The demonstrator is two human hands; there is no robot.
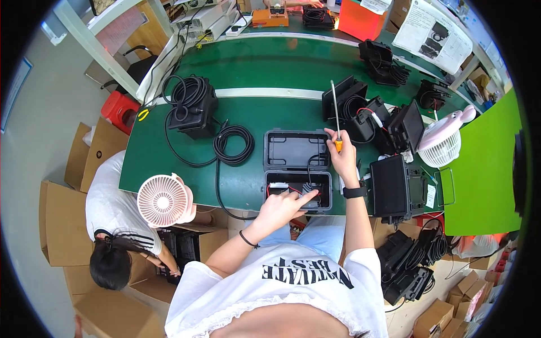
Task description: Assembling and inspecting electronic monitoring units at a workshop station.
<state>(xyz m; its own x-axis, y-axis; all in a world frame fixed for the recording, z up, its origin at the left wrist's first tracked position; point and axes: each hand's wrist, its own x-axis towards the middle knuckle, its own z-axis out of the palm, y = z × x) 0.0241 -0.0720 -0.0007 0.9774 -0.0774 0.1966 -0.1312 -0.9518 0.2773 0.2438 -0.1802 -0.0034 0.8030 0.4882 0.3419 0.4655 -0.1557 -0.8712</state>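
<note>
A black plastic case stands at the table's front edge in front of me, its lid swung back. Inside are a white part, red wires and a black cable. My left hand lies over the case's front rim, index finger stretched in and touching near the red wires. It seems to grip nothing, though the other fingertips are partly hidden. Just right of the lid, my right hand is closed round the yellow handle of a screwdriver, whose long shaft points up and away from the case.
Coiled black cable lies left, beside a black box. A pink fan sits at the left edge, another fan at right. Several open black cases crowd the right. A person bends over cartons at left.
</note>
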